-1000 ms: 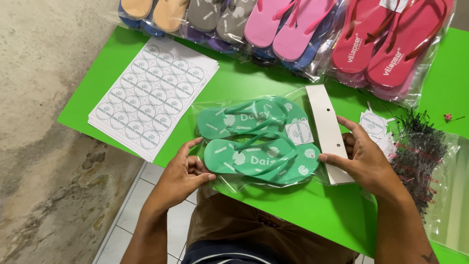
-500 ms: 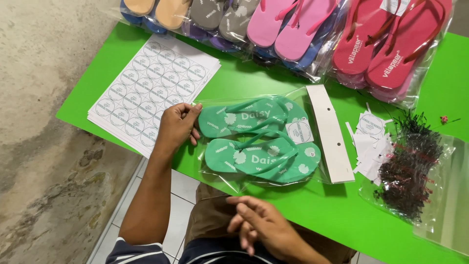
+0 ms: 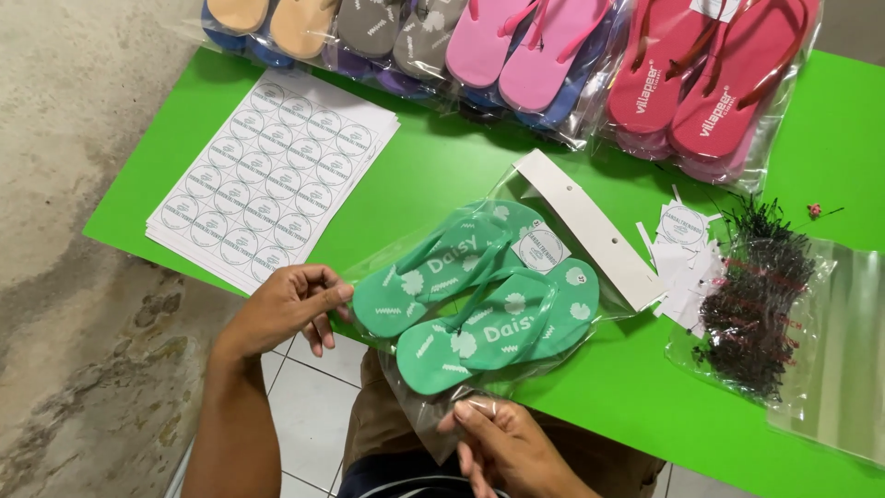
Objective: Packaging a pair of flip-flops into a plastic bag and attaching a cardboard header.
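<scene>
A pair of mint-green flip-flops (image 3: 475, 295) lies sealed in a clear plastic bag (image 3: 419, 410) at the near edge of the green table (image 3: 636, 378), their long axis running diagonally from the near left, where the heels overhang the edge, up towards the far right, where a white card header (image 3: 590, 231) closes the bag's mouth. The left hand (image 3: 281, 309) sits just off the table's near edge on the left, fingers curled, thumb and forefinger pinching the bag at the heel of the farther flip-flop; so the pair stretches away from that grip to the right and away from the person. The right hand (image 3: 502, 443) is below the near edge, close to the person's lap, fingers bent around the loose, crumpled plastic that hangs down beneath the nearer heel; it holds only bag film, not the sole itself. Both hands are thus at the heel end, with the left one nearer the soles, and the header end is well apart from either. A stack of round-sticker sheets (image 3: 272, 175) lies towards the left edge, near the left hand. At the right edge a bag of black tag fasteners (image 3: 756, 304) rests beside loose white paper tags (image 3: 687, 249), and along the far edge bagged flip-flops in pink (image 3: 525, 46) and red (image 3: 710, 83) are lined up.
</scene>
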